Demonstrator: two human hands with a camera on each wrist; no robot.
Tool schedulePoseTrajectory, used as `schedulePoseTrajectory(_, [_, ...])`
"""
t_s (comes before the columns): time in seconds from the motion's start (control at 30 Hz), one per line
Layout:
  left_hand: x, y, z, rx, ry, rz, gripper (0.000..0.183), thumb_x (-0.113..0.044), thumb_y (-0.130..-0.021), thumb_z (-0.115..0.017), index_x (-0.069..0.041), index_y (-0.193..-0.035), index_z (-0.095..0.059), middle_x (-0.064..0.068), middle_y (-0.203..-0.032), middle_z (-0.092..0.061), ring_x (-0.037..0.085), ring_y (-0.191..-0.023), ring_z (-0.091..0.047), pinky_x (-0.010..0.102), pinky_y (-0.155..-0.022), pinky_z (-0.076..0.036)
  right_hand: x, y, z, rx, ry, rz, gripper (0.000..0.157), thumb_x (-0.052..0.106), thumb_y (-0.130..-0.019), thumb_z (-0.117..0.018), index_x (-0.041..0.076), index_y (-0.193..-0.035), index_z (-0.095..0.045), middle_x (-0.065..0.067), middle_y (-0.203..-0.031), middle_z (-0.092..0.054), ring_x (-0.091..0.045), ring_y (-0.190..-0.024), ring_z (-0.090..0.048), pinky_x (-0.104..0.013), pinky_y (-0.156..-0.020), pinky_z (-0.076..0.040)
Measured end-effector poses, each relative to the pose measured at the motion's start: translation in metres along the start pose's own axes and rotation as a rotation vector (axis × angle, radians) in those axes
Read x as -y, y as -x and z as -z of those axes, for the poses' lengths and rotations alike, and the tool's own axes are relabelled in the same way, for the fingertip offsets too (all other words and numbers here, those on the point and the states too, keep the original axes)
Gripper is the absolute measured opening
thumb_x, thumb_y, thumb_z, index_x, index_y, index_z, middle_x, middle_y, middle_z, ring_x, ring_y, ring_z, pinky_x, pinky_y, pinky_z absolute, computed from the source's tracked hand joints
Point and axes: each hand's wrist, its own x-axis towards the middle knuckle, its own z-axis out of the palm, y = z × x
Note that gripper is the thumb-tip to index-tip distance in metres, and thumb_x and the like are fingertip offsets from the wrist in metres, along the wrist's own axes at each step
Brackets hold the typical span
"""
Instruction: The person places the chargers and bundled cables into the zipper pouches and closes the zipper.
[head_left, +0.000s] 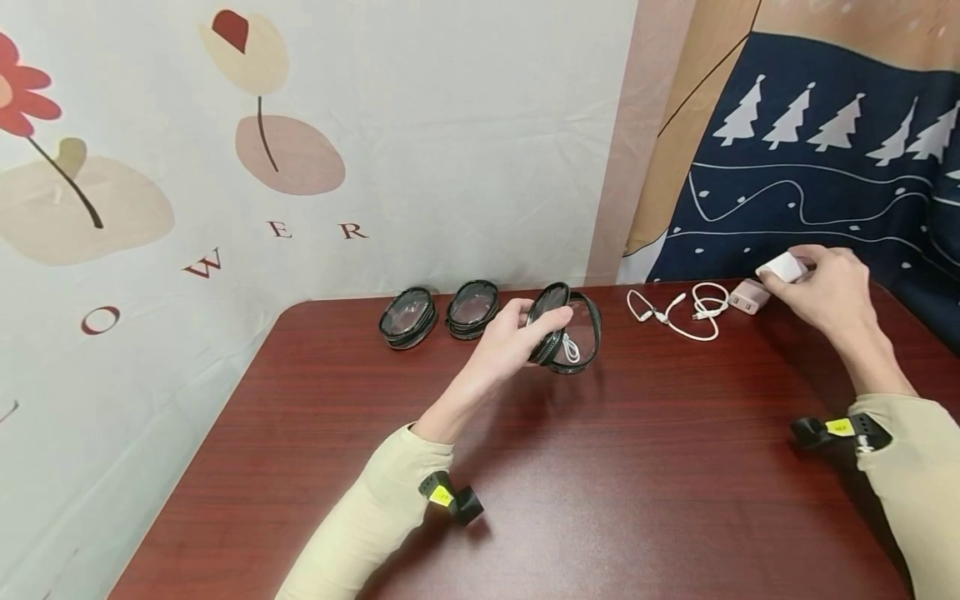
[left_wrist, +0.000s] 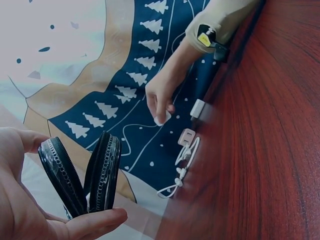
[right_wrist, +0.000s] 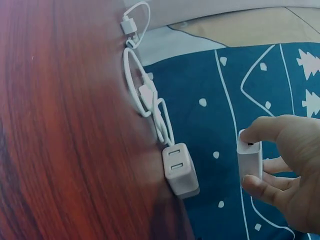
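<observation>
My left hand (head_left: 504,343) grips a small round zip pouch (head_left: 598,329) with clear panels and black trim, its two halves spread apart. Inside the pouch lies a coiled white cord (head_left: 572,348). At the back right, my right hand (head_left: 834,292) pinches a white charger (right_wrist: 250,160) between thumb and fingers, raised off the table. Beside it on the table stands a pale pink charger (right_wrist: 181,171) with two USB slots. Another white charger (left_wrist: 197,108) sits behind that one in the left wrist view.
White charging cables (head_left: 686,315) lie looped left of the pink charger. Two closed clear pouches, one (head_left: 408,317) further left and one (head_left: 472,308) nearer my left hand, rest along the back edge of the brown table (head_left: 637,492). Behind hangs a printed cloth (head_left: 465,142).
</observation>
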Motion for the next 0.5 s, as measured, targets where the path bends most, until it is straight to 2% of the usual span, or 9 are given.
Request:
schedulePoseTrajectory(0.13, [-0.001,0.0,0.001,-0.003,-0.004,-0.004,0.061,-0.046,-0.09,-0.071,-0.003,-0.129,-0.054,0.011,-0.104,-0.07,0.014,-0.09,-0.067,0.032,-0.077,-0.059,0.004,0.0,0.0,-0.017,-0.028,0.012,0.05,0.024,-0.092,-0.066,-0.016,-0.12,-0.056,-0.04,-0.104,-0.055,-0.054,-0.111,-0.041,-0.065,-0.097,-0.026])
schedulePoseTrajectory(0.5, [-0.002,-0.001,0.003,-0.016,-0.005,-0.005,0.061,-0.046,-0.09,-0.07,-0.003,-0.129,-0.054,0.012,-0.103,-0.069,0.015,-0.089,-0.067,0.032,-0.075,-0.059,0.022,-0.002,0.004,-0.058,-0.061,0.088,0.048,0.022,-0.089,-0.069,-0.014,-0.119,-0.06,-0.038,-0.094,-0.06,-0.049,-0.105,-0.046,-0.065,-0.092,-0.029])
